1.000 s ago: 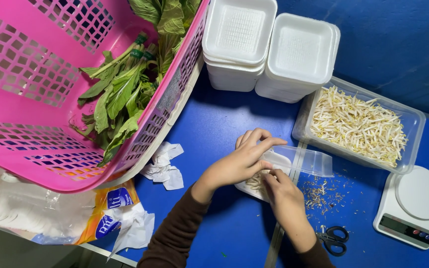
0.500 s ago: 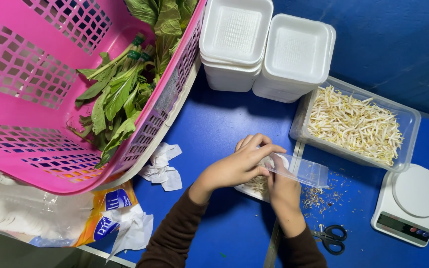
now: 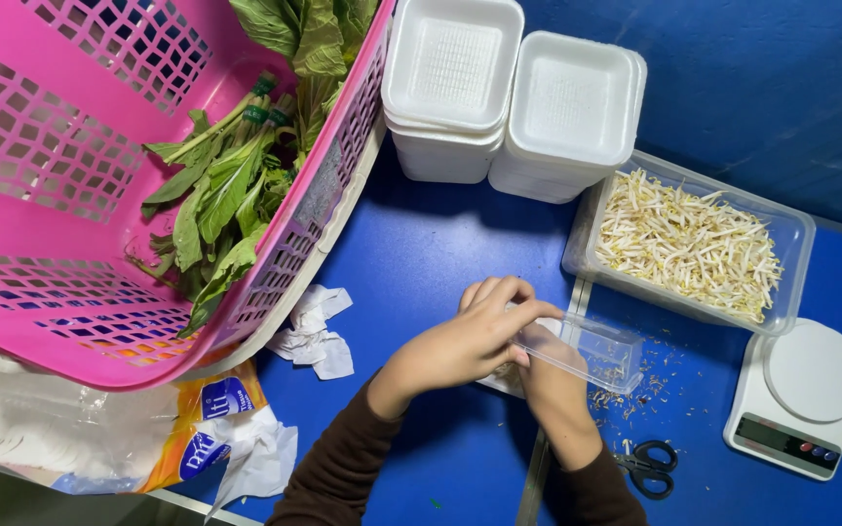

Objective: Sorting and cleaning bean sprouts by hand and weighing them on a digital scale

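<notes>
Clear plastic lidded box [image 3: 592, 349], tilted, above blue table, held.

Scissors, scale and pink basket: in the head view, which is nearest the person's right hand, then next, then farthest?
From the right hand:
1. Scissors, just right of its wrist.
2. Scale, far right.
3. Pink basket, left, past the other hand.

The left hand [image 3: 475, 336] is covering most of the right hand [image 3: 550, 375], so the right fingers are staying out of sight, and what they are pinching cannot be told. The clear plastic box [image 3: 587, 346] is hiding its near end under both hands. The pink basket [image 3: 70, 244] is running off the top and left edges, its greens [image 3: 231, 190] cut off above. The scissors [image 3: 647, 463] are showing handles only; the blades are disappearing behind the right sleeve. The scale's display [image 3: 777, 436] is reading too small to make out.
</notes>
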